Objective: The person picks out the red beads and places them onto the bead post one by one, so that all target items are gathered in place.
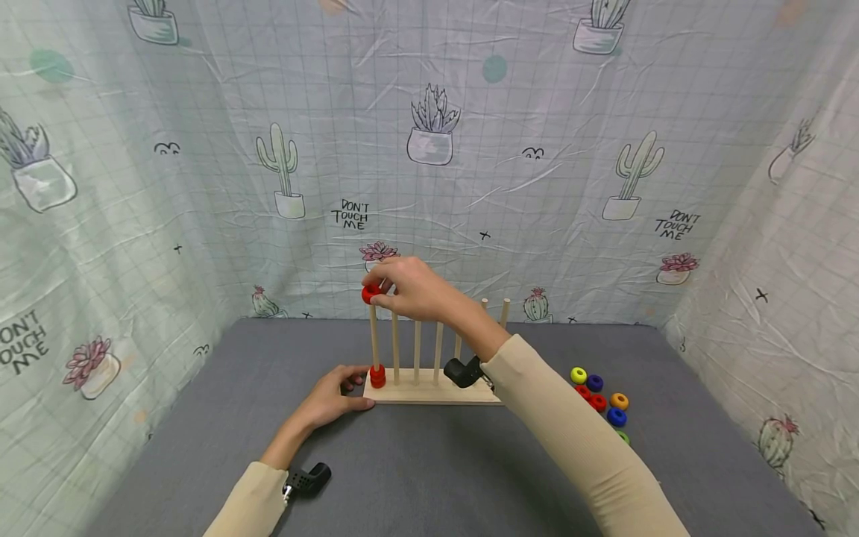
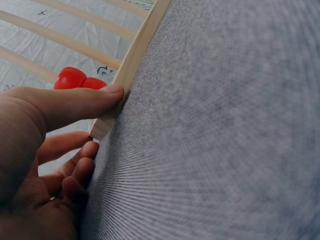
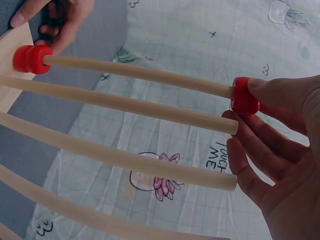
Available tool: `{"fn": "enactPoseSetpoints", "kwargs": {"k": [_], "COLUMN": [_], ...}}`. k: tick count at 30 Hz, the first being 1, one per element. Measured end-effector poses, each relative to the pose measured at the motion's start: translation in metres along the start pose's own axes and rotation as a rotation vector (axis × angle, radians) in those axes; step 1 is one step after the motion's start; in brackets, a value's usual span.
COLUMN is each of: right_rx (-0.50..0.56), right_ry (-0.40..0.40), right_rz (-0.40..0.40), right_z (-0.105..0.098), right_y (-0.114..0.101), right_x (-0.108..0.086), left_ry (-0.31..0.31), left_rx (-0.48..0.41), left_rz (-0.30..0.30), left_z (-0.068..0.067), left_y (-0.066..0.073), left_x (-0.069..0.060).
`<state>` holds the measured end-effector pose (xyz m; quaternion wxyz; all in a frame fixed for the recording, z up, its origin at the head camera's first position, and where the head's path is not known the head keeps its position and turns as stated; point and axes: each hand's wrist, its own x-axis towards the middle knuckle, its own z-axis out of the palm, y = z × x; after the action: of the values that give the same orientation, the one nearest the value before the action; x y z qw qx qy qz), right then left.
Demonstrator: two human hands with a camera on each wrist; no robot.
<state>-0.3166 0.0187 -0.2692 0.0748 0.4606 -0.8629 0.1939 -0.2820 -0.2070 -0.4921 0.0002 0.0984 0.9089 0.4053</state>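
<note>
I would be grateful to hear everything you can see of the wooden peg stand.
The wooden peg stand stands on the grey table: a pale, rectangular base with upright round pegs in a row. The left hand grips its left end. Two red rings sit at the foot of the leftmost peg; a third ring, pinched by the right hand, is at that peg's tip. The right arm partly hides the stand.

Red rings (image 1: 378,379) look glossy, the rack (image 1: 416,397) matt wood, the tabletop (image 1: 416,477) woven cloth.

Hands (image 2: 22,145): left grips wooden base (image 2: 134,57) | 2 red rings (image 2: 70,78)
</note>
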Motion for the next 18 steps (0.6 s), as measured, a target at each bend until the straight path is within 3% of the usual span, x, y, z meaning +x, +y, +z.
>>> {"fn": "enactPoseSetpoints", "kwargs": {"k": [18], "right_rx": [0.001], "right_ry": [-0.016], "right_rz": [-0.002], "right_z": [0.0], "right_y": [-0.0003], "right_x": [-0.0004], "left_ry": [-0.002], "left_rx": [0.0], "left_rz": [0.016], "left_z": [-0.0006], "left_y": [-0.0006], "left_x": [-0.0022]}}
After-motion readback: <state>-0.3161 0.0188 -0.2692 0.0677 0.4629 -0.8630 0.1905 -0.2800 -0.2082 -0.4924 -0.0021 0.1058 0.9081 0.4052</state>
